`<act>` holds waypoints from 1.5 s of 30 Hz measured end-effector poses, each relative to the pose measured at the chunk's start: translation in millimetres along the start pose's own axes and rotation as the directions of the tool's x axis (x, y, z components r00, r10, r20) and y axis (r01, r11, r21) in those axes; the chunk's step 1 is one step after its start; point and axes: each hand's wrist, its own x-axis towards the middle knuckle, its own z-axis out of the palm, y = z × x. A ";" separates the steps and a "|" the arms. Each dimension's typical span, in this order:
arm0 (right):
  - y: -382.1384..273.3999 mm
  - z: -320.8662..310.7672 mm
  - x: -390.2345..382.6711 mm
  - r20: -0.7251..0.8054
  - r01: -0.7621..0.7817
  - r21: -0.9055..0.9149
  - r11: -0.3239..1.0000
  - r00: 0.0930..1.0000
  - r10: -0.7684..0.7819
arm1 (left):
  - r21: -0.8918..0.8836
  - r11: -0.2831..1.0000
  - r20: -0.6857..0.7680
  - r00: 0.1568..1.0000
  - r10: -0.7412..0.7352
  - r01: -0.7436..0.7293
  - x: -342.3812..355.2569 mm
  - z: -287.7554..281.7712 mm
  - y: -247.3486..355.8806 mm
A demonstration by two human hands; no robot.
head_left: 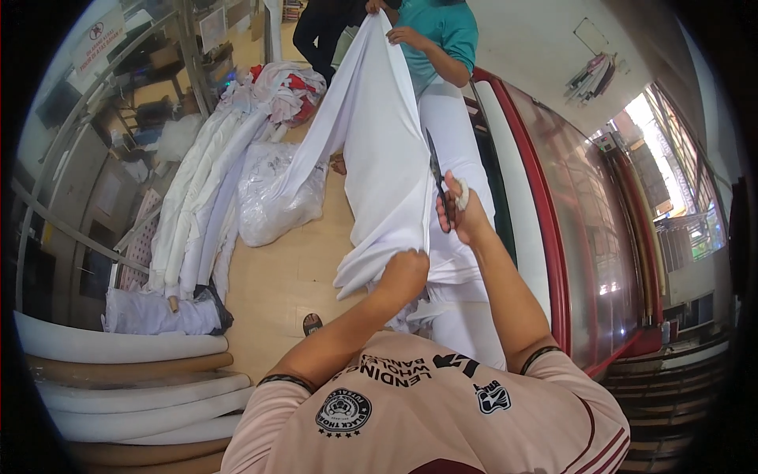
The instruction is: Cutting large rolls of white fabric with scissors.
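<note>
The white cloth [387, 150] hangs in a long slope between the wearer and a co-worker. At its near right corner, the left hand [407, 267] is closed, fingers pressed together on a gathered edge. Beside the cloth's right edge, the right hand [460, 212] has its fingers curled round the handles of dark scissors [439, 182], which point away; whether the blades are parted I cannot tell. A pale wrap circles one digit.

Nearest on the cloth's left, long white and brown rolls [134, 347] lie stacked; farther along that side, a clear plastic bag [280, 197] crowds the floor just beside it, with white fabric lengths [185, 197] beyond the bag. To its right runs a red-edged frame [545, 229]. At its far end, the co-worker's hands [407, 36] grip it up high, in front of a teal shirt [450, 39].

As for print, the wearer's pale pink shirt [442, 426] bears dark lettering and a round black badge [344, 412]; far left of the cloth, a sign [97, 41] shows red lettering under a prohibition symbol.
</note>
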 end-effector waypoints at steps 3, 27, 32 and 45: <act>-33.4 4.2 42.0 0.027 0.070 -0.042 0.997 0.997 -0.069 | -0.057 0.998 0.019 1.000 0.025 -0.024 -29.8 1.0 5.5; -46.8 -61.9 191.8 -0.283 0.104 -0.888 0.449 0.646 -0.709 | -0.584 0.737 0.178 0.939 -0.293 0.340 -97.0 -1.6 -12.1; -12.8 -64.0 107.1 -0.294 0.191 -0.695 0.693 0.804 -0.516 | -0.576 0.709 -0.114 0.819 -0.562 0.407 -56.8 0.1 -53.4; 39.6 -6.5 -76.4 -0.172 0.499 -0.284 0.819 0.813 -0.556 | -0.858 0.429 0.034 0.864 -0.502 0.283 114.7 -57.1 -32.0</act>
